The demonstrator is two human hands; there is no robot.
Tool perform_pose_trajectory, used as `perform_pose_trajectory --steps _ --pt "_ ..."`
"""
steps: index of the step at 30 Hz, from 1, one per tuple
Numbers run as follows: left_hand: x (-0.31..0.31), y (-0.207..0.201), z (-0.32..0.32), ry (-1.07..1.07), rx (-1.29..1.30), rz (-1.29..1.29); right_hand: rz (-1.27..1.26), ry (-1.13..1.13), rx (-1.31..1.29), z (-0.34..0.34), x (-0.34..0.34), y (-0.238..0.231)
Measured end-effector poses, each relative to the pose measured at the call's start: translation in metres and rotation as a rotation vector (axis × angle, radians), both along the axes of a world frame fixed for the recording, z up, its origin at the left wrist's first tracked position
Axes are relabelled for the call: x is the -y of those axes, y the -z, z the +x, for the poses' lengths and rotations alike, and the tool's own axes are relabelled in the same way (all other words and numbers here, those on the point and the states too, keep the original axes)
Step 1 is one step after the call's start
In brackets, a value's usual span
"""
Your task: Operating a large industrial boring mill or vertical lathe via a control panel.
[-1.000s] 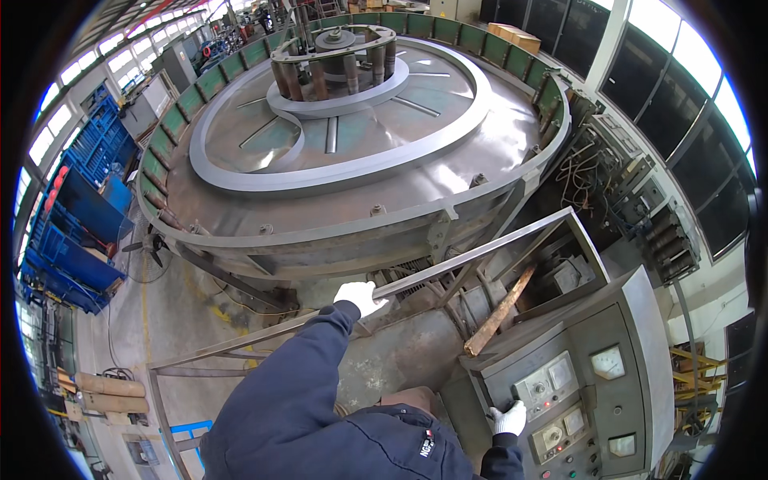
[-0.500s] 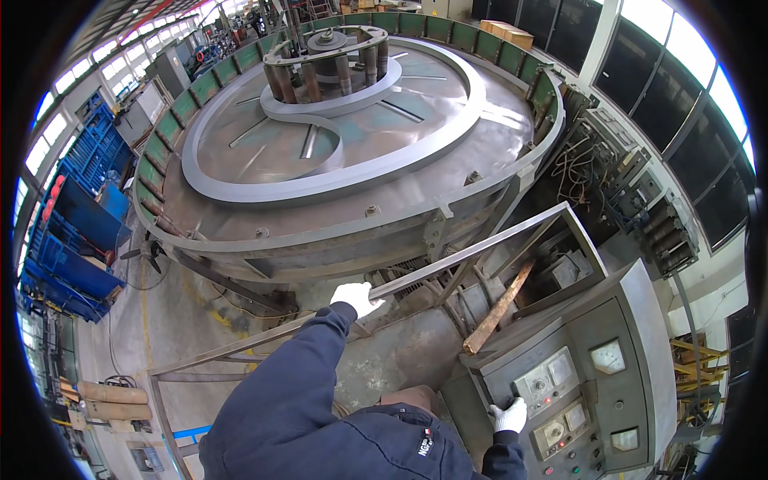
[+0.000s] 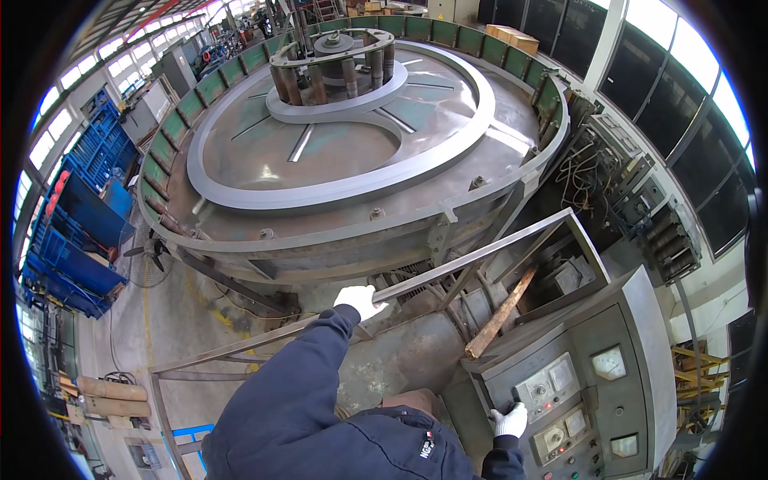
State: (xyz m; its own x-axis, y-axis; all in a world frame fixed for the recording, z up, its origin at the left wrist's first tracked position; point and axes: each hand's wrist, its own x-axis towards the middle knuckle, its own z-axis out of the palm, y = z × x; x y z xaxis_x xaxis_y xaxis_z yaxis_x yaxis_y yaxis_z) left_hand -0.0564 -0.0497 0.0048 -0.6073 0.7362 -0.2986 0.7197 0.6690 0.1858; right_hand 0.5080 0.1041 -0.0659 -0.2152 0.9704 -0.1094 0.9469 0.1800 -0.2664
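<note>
My left hand, in a white glove, is closed around the top bar of a metal railing. My right hand, also gloved in white, rests at the left side of a grey control console, close to its knobs and lit buttons. Its thumb shows, while the other fingers are partly hidden, so its grip cannot be made out. Beyond the railing lies a large round machine table, with a grey metal strip curving over it in a wide spiral around a hub of upright rollers.
A wooden bar leans beside the console, inside the railing. Cables and machinery crowd the right wall. A black fan and blue metal racks stand at the left. Brown cylinders lie at the lower left.
The strip's inner bend has shifted to the right across the table. The view has moved slightly. Both hands keep their places on the railing and at the console.
</note>
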Motion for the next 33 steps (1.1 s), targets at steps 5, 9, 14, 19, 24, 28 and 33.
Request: perform_pose_trajectory --steps 5,9,14,19,24,28,33 --pt "-0.001 -0.001 0.0 0.003 0.006 -0.01 -0.01 0.009 -0.004 -0.005 0.002 -0.01" --pt "0.0 0.003 -0.001 0.008 -0.005 0.003 -0.025 0.015 0.001 -0.007 0.002 -0.014" --pt "-0.001 0.003 0.0 -0.002 0.006 -0.006 -0.021 0.001 0.012 -0.002 0.0 -0.008" --pt "-0.002 0.002 0.0 0.001 0.007 -0.015 -0.036 0.013 0.011 0.0 -0.001 -0.005" --pt "0.001 0.012 -0.002 0.003 -0.024 0.037 -0.035 0.007 0.017 0.002 -0.002 0.001" --pt "0.002 0.015 -0.002 0.009 -0.027 0.042 -0.024 0.007 0.007 0.001 -0.001 -0.002" --pt "0.002 0.016 -0.003 0.012 -0.052 0.066 -0.027 0.005 0.002 -0.001 0.0 -0.006"
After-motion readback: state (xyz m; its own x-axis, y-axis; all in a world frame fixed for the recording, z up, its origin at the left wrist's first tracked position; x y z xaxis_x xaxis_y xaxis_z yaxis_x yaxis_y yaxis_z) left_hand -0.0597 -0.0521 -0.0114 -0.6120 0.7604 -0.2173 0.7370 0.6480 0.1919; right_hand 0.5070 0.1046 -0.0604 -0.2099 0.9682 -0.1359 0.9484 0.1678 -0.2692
